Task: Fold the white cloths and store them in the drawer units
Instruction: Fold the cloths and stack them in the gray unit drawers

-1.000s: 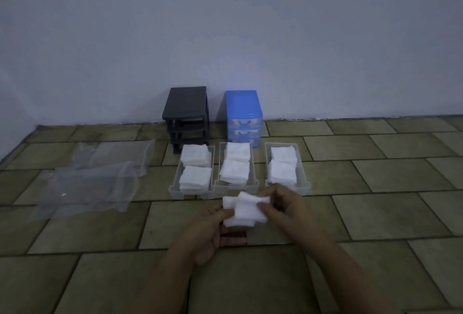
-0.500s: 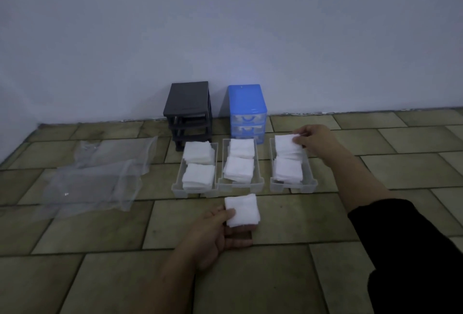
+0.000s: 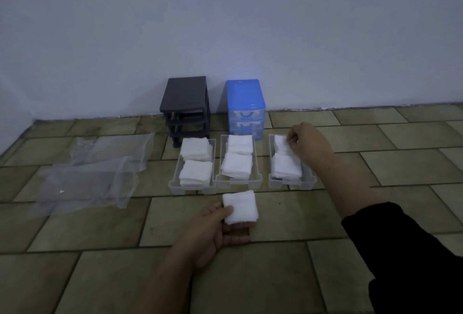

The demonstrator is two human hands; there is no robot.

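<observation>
My left hand (image 3: pixel 215 228) grips a folded white cloth (image 3: pixel 241 207) low over the tiled floor, in front of three clear drawers. The left drawer (image 3: pixel 175 183), middle drawer (image 3: pixel 256 163) and right drawer (image 3: pixel 307 181) each hold two stacks of folded white cloths. My right hand (image 3: pixel 307 142) reaches over the right drawer, its fingertips pinched on the top cloth of the far stack (image 3: pixel 280 144). Behind the drawers stand a black drawer frame (image 3: pixel 185 103) with its slots vacant and a blue drawer unit (image 3: pixel 244 103) with its drawers in.
Two crumpled clear plastic bags (image 3: pixel 85 178) lie on the floor to the left of the drawers. A pale wall runs close behind the two units. Bare brown tiles spread to the right and in front.
One second ago both hands held the cloth together. My right hand let go, reached out to the right drawer's far stack and now pinches its top cloth. My left hand kept the folded cloth.
</observation>
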